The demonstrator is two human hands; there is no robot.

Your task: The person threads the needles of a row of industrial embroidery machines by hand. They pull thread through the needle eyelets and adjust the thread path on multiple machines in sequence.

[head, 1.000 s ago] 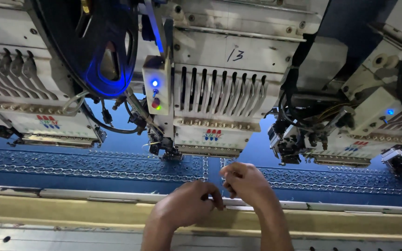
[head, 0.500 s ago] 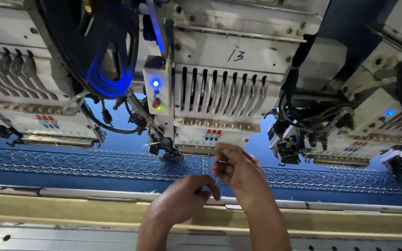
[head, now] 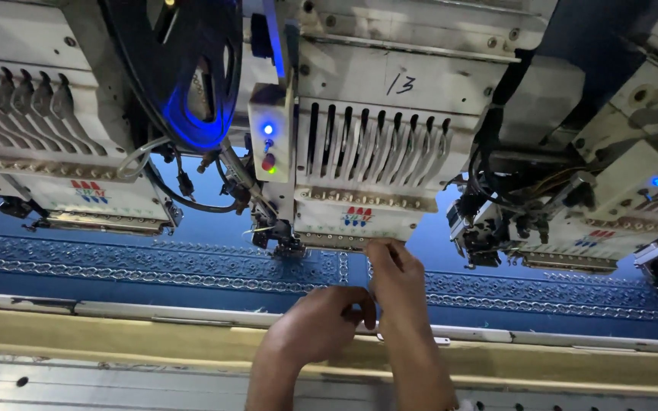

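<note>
Pinched fingertips of the right hand (head: 396,278) reach up to the lower edge of the middle embroidery head (head: 375,164), touching the strip of needle bars (head: 352,242) under its cream, scuffed metal casing; whatever fine thing sits between those fingertips is too small to make out. Just below and to the left, the left hand (head: 321,323) is loosely curled, its fingers folded against the right wrist, and whether it holds anything cannot be told.

Directly under both hands lies the dark blue fabric (head: 192,228), smooth and flat, stitched with long bands of pale, lacy embroidery (head: 138,262) that run left and right past the grip. Nearer than the hands, a worn, pale wooden rail (head: 116,339) and a grey metal strip with round holes (head: 78,384) cross the foot of the view.

Above the grip, the head's face shows a row of narrow vertical slots (head: 375,141). Left of that sits a small boxy control panel (head: 268,137) with a glowing blue light and a red button, and farther up-left a large black round reel (head: 177,68) with dark cables hanging below. Matching cream embroidery heads stand well to the left (head: 47,129) and right (head: 595,198) of the hands.
</note>
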